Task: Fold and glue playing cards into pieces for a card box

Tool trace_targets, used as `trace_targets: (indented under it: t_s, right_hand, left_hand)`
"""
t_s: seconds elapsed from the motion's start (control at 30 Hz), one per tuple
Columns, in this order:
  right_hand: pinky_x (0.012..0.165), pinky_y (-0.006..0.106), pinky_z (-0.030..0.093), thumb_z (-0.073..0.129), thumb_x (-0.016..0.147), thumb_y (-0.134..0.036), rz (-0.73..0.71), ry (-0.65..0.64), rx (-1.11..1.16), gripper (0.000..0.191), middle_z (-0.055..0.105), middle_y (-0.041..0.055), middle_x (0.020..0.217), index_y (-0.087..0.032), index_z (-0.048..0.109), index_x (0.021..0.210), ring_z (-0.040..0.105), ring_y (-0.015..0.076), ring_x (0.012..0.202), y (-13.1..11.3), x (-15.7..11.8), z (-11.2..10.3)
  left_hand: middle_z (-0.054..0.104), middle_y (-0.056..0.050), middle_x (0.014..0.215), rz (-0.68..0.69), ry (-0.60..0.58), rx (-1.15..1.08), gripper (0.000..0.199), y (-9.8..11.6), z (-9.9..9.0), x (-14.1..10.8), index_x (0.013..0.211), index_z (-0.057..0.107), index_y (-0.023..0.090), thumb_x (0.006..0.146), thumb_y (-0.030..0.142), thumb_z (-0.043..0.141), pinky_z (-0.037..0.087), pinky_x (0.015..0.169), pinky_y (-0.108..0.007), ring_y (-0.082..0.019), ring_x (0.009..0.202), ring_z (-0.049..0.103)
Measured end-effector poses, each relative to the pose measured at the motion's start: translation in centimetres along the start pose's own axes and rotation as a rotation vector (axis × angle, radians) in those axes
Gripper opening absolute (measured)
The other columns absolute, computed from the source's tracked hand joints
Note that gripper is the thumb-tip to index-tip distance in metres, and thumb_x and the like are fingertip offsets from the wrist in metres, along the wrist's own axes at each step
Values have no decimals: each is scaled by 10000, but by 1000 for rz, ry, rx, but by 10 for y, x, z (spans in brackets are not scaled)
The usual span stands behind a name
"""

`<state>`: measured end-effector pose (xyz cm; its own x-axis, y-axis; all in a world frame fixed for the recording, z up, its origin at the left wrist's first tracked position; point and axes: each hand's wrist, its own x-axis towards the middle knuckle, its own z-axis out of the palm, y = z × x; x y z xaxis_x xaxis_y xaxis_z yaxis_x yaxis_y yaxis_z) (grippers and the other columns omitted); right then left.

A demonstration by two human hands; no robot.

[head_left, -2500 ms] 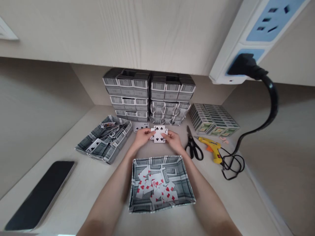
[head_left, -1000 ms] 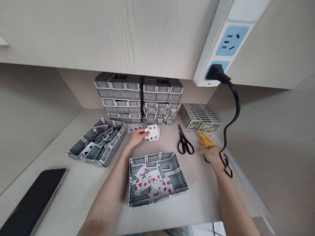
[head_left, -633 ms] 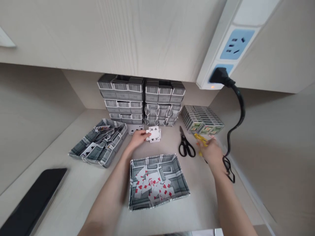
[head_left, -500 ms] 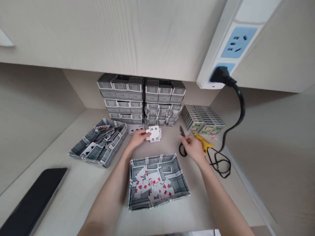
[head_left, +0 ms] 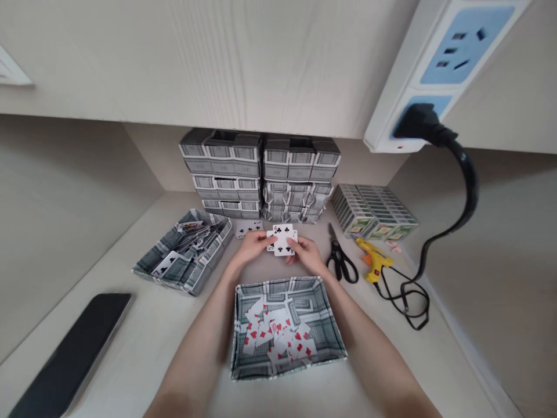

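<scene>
Both hands hold two crossed playing cards (head_left: 283, 244), a four of clubs lying over a black five, above the far side of the desk. My left hand (head_left: 253, 246) pinches them from the left, and my right hand (head_left: 308, 255) grips the right edge with its thumb on top. Just in front is a tray made of card backs (head_left: 333, 325), with pieces of red-suit cards (head_left: 278, 334) inside. Black-handled scissors (head_left: 341, 261) lie right of my right hand. Behind my left hand, another black-suit card (head_left: 248, 226) lies flat.
Another card tray (head_left: 145, 264) with loose cards stands left. Stacked card boxes (head_left: 230, 168) line the back, beside card packs (head_left: 376, 212). A yellow glue gun (head_left: 375, 260) and cord (head_left: 407, 307) lie right. A black phone-like slab (head_left: 73, 348) is front left; a power strip (head_left: 435, 75) hangs overhead.
My right hand has left the scissors and moved left onto the cards, which my left hand was holding alone. The scissors now lie flat, turned with their handles toward me. The view has shifted slightly.
</scene>
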<state>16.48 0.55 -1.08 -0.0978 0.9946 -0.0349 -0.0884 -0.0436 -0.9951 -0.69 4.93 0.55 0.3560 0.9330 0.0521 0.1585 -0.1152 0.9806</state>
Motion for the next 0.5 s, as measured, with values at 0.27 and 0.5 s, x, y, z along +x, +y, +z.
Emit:
trace_targets:
  t_s: [0.27,0.5]
  right_hand:
    - [488,296,510,629,649,-507,-56,128,61,350,656,6,688,-209,545,813,604,168,570,11,9,3]
    - [538,286,485,659,632,-479,-60,116,18,333,643,0,614,-188,573,772,588,158,553,13,11,-4]
  left_hand:
    - [468,39,478,-10,27,30,360,2,0,0,538,550,123,638,464,612,271,493,-196,-79,489,381]
    - [391,53,405,-15,58,95,421,-1,-2,1,446,451,141,649,478,601,228,462,-204,-65,436,325]
